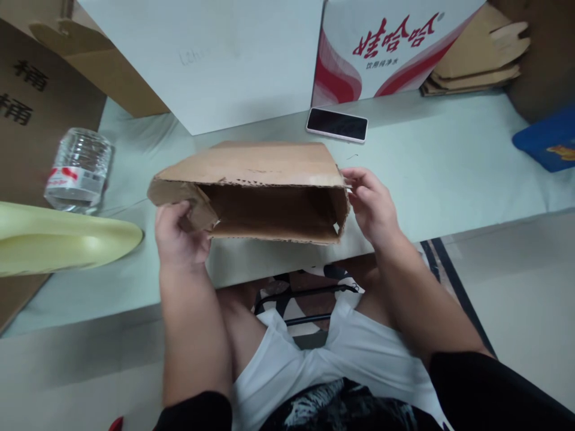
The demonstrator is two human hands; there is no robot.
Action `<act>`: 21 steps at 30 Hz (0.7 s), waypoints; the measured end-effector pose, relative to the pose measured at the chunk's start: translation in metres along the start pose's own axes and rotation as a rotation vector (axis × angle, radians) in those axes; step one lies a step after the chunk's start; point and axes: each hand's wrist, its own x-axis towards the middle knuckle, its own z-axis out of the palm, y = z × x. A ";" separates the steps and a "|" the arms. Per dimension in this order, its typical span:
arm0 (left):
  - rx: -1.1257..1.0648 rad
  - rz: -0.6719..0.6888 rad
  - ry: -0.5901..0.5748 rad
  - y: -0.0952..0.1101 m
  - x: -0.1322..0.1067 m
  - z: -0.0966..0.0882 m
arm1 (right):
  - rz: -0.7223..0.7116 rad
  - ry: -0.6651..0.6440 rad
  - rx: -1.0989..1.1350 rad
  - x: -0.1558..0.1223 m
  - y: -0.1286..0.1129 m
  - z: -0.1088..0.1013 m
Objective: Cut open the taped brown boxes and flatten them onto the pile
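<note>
A brown cardboard box [269, 164] lies on its side near the front of the table, its open end facing me. The cut edges look rough, and the inside is dark. My left hand [182, 233] is closed round a folded flap at the box's left end, thumb on the near side. At the right end, my right hand [371, 203] pinches the upper right corner, where a small pale bit sticks out between the fingers. Part of each hand's fingers is hidden behind the cardboard.
A phone [336, 124] lies behind the box, before a white board [224, 60] and a printed carton [390, 48]. To the left are a clear bottle [81, 170] and a pale yellow object [67, 239]. Flat cardboard pieces [476, 54] and a blue container [548, 140] sit right.
</note>
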 end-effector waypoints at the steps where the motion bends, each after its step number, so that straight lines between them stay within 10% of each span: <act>1: 0.004 -0.023 0.056 0.001 0.001 0.000 | 0.024 0.036 -0.039 0.003 0.003 0.000; 11: -0.100 0.175 -0.012 0.004 -0.002 0.009 | 0.128 0.113 -0.118 0.016 0.016 -0.003; 21: -0.043 0.288 -0.117 0.007 -0.002 0.005 | 0.139 -0.215 0.016 0.009 0.010 -0.006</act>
